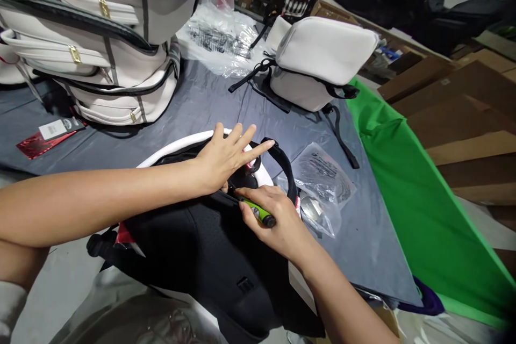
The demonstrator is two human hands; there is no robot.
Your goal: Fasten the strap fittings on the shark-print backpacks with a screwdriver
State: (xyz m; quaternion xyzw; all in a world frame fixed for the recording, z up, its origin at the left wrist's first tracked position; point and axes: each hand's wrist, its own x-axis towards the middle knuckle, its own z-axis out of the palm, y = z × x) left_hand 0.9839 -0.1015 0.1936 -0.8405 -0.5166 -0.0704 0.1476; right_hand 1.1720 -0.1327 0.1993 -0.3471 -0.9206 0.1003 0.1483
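A black backpack (193,258) with white edging lies in front of me, its back panel toward me. My left hand (221,158) rests over its top edge with the fingers stretched and spread; the thumb is mostly hidden near the bag's opening. In my right hand (272,212), closed fingers grip a tool with a green handle (258,210) and a black end cap. The tool points into the top seam area just below my left palm, and its tip cannot be made out. A black strap loop (284,164) arches up beside my right hand.
White backpacks (137,59) are stacked at the left, with tags (56,129) beside them. Another white bag (326,59) with loose straps stands further back. Clear plastic bags (322,177) lie on the grey table (363,247). Green cloth (419,188) and cardboard (463,118) line the right.
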